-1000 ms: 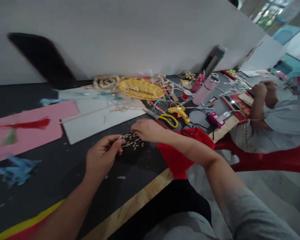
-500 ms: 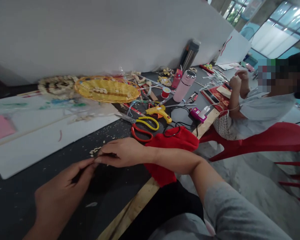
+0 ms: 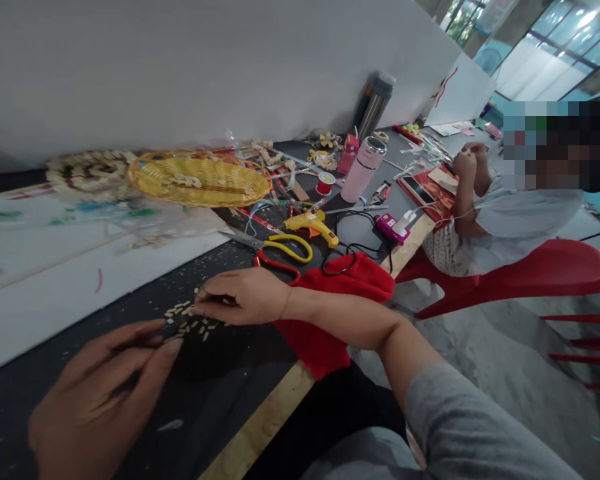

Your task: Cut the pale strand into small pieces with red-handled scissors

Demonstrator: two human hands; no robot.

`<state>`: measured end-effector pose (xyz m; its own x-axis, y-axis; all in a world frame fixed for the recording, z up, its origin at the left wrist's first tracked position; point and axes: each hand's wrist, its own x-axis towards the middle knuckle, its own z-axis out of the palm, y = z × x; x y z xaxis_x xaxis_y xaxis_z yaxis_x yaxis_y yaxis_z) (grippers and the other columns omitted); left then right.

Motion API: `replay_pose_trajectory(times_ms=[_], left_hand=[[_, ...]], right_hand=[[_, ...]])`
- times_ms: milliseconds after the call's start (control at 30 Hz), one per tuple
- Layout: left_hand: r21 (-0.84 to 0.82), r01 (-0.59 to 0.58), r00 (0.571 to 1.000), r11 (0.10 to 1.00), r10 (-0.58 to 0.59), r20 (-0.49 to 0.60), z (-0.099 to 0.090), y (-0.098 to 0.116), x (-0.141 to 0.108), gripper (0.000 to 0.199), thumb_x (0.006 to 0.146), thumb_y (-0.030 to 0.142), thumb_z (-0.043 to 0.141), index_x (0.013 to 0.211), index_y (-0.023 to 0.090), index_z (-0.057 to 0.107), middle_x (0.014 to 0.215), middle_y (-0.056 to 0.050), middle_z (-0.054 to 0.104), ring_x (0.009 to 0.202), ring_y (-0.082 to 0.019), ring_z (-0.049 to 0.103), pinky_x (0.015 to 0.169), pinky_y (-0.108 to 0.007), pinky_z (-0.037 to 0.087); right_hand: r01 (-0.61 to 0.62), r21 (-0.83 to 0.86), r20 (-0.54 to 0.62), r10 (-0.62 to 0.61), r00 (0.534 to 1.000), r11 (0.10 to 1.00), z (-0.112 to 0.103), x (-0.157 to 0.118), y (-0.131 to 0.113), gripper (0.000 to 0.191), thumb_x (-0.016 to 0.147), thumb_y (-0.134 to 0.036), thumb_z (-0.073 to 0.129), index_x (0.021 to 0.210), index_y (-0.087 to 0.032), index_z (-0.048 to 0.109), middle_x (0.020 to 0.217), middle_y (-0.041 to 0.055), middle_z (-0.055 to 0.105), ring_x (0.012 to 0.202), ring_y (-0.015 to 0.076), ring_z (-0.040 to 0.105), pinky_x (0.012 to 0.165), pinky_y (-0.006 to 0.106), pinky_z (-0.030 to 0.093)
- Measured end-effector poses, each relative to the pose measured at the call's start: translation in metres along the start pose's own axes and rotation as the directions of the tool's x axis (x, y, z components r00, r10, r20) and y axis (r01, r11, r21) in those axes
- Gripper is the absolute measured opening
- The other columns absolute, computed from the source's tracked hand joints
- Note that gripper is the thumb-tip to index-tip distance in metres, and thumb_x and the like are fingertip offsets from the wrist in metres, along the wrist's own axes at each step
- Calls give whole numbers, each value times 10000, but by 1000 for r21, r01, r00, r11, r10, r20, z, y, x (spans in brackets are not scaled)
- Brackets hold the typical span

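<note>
Several small pale pieces (image 3: 205,328), cut short like bits of wood or straw, lie scattered on the dark tabletop (image 3: 220,387) between my hands. My right hand (image 3: 247,297) is over them, its thumb and fingers pinched together at the pile's edge; whatever is in the pinch is too small to tell. To the left of the pile, my left hand (image 3: 100,393) has its thumb and index finger apart, and nothing shows clearly between them. Beyond my right hand lie scissors (image 3: 293,247) with one yellow and one red handle.
A yellow wicker basket (image 3: 215,175) sits behind the pile. Nearby are a yellow glue gun (image 3: 313,225), a red thread spool (image 3: 325,184), a pink bottle (image 3: 363,172) and red cloth (image 3: 360,280). A white board (image 3: 70,300) lies left. Another person (image 3: 520,213) sits at right.
My hands have come apart: the left has moved left and down, its fingertips parting. More pale pieces now show between the hands. The view has shifted slightly.
</note>
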<state>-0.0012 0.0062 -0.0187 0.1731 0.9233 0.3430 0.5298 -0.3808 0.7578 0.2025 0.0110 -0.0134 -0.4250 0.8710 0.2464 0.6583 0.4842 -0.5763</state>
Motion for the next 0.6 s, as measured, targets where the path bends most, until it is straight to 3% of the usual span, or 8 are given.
replay_pose_trajectory(times_ms=[100, 167, 233, 300, 367, 433, 500, 600], left_hand=[[135, -58, 997, 989, 52, 49, 3, -2, 1, 213, 770, 490, 568, 827, 334, 702, 1060, -8, 690, 1037, -312, 616, 930, -481, 460], [131, -74, 994, 989, 62, 92, 3, -4, 1, 269, 791, 462, 579, 993, 324, 692, 1116, -25, 676, 1084, -330, 600, 975, -498, 440], [88, -82, 991, 993, 72, 112, 2, -5, 0, 237, 845, 413, 553, 991, 296, 699, 1089, -35, 689, 1076, -312, 609, 983, -473, 437], [48, -109, 993, 993, 107, 50, 0, -5, -2, 155, 831, 379, 614, 781, 262, 704, 1001, -37, 711, 992, -276, 634, 947, -439, 458], [25, -158, 986, 987, 157, 53, 0, -6, -4, 200, 827, 351, 632, 662, 247, 676, 960, -32, 716, 943, -247, 643, 924, -417, 465], [43, -145, 989, 988, 144, 26, 0, -7, -4, 109, 815, 329, 650, 783, 248, 716, 1063, -47, 696, 1021, -250, 622, 947, -413, 460], [62, -142, 990, 988, 141, 29, 1, -9, -5, 165, 818, 306, 646, 952, 248, 722, 1157, -64, 662, 1096, -255, 589, 979, -422, 441], [80, -170, 985, 982, 168, 39, 2, -11, -6, 181, 844, 302, 623, 986, 244, 719, 1155, -68, 656, 1106, -252, 568, 983, -434, 429]], right_hand=[[14, 10, -82, -13, 997, 1000, 0, -2, 4, 119, 952, -289, 511, 922, -198, 582, 936, 11, 682, 941, 116, 631, 816, 198, 470], [24, 42, -150, -18, 988, 999, -1, -4, 4, 130, 951, -282, 497, 918, -193, 586, 950, 23, 679, 940, 118, 631, 830, 199, 472], [-8, 69, -189, 20, 982, 998, -3, -7, 4, 142, 957, -258, 468, 924, -203, 595, 952, 23, 679, 943, 116, 628, 851, 202, 467], [19, 116, -192, 4, 981, 993, -4, -9, 4, 152, 941, -278, 488, 902, -187, 602, 906, 31, 677, 861, 131, 632, 784, 228, 488], [-12, 125, -188, 36, 982, 992, -4, -10, 5, 160, 931, -294, 503, 893, -179, 608, 894, 37, 679, 863, 140, 633, 799, 252, 491], [-27, 136, -185, 52, 981, 990, -4, -10, 5, 151, 928, -288, 508, 899, -181, 611, 887, 37, 678, 855, 142, 634, 799, 259, 490], [-19, 145, -179, 45, 983, 989, -3, -11, 4, 136, 926, -265, 511, 895, -177, 611, 877, 40, 677, 842, 142, 636, 799, 260, 490], [-5, 141, -160, 28, 987, 990, -1, -12, 0, 130, 930, -251, 509, 893, -175, 607, 880, 47, 678, 857, 144, 639, 809, 261, 493]])
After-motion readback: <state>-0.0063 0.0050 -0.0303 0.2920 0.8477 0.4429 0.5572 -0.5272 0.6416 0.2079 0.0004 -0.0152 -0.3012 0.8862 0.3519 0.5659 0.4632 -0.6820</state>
